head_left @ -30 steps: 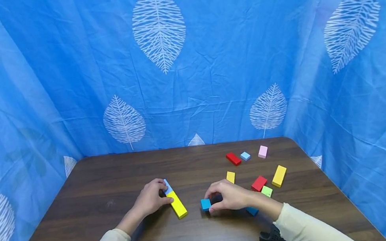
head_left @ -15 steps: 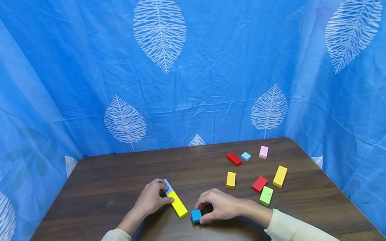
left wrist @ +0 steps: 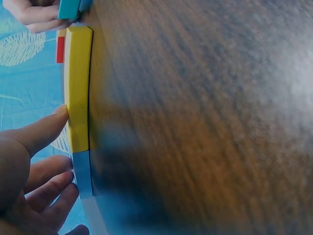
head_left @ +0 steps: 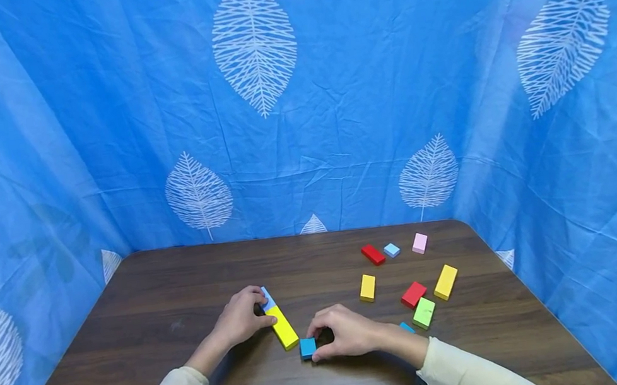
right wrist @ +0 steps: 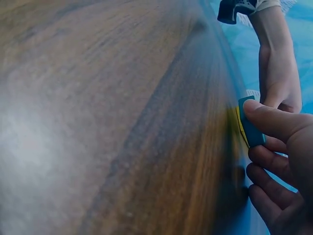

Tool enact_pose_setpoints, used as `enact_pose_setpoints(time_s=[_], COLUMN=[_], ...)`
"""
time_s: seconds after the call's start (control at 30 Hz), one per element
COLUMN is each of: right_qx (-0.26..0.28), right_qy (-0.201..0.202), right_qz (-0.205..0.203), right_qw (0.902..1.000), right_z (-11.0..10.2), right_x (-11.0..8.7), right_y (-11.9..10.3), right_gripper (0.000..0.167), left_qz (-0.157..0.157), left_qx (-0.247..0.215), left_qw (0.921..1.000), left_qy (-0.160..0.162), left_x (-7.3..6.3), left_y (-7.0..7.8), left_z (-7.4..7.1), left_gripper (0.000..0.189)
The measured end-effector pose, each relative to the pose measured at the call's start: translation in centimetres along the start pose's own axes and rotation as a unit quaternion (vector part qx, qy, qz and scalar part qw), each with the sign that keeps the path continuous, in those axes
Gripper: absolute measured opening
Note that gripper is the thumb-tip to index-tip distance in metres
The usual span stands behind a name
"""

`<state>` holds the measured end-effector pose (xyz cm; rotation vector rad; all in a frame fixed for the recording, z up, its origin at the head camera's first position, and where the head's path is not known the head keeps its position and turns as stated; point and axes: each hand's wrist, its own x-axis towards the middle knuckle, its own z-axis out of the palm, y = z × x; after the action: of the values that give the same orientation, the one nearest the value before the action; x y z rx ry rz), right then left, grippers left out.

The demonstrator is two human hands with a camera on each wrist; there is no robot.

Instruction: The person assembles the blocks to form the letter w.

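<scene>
A yellow block (head_left: 283,330) lies end to end with a light blue block (head_left: 266,297) in one slanting row. My left hand (head_left: 240,318) rests along this row: its thumb touches the yellow block and its fingers touch the light blue one. Just beyond the row's near end, my right hand (head_left: 344,330) pinches a small teal-blue block (head_left: 308,348) between thumb and fingers. In the right wrist view the teal block (right wrist: 252,122) stands in front of part of the yellow one. The left wrist view has the right hand (left wrist: 36,13) at its top.
On the right half of the brown table (head_left: 146,319) lie loose blocks: a red one (head_left: 373,254), a light blue one (head_left: 392,249), a pink one (head_left: 419,242), two yellow, another red, and a green one (head_left: 424,313). My right forearm partly covers another blue block (head_left: 407,327).
My right hand has carried the teal-blue block left and nearer to me, up to the near end of the yellow block. The left hand has stayed in place.
</scene>
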<state>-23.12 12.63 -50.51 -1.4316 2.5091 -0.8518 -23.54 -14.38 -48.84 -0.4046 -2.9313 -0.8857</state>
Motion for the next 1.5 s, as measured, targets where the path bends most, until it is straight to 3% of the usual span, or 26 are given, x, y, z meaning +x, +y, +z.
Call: enact_pose_setpoints(time_s=[0.97,1.5], right_qx=[-0.030,-0.037], right_qy=[-0.005,-0.010], right_qz=[0.040,0.040], right_qw=[0.9987,0.9985], right_z=[0.62,0.71], right_x=[0.49,0.33], right_y=[-0.33,0.15], right_gripper=[0.028,0.030], left_qz=[-0.007,-0.002], left_qx=[-0.008,-0.005], left_qw=[0.9999,1.0000], left_qy=[0.005,0.000], left_x=[-0.20,0.20], left_y=[0.22,-0.10], left_z=[-0.21,-0.03], left_gripper=[0.042,0.041])
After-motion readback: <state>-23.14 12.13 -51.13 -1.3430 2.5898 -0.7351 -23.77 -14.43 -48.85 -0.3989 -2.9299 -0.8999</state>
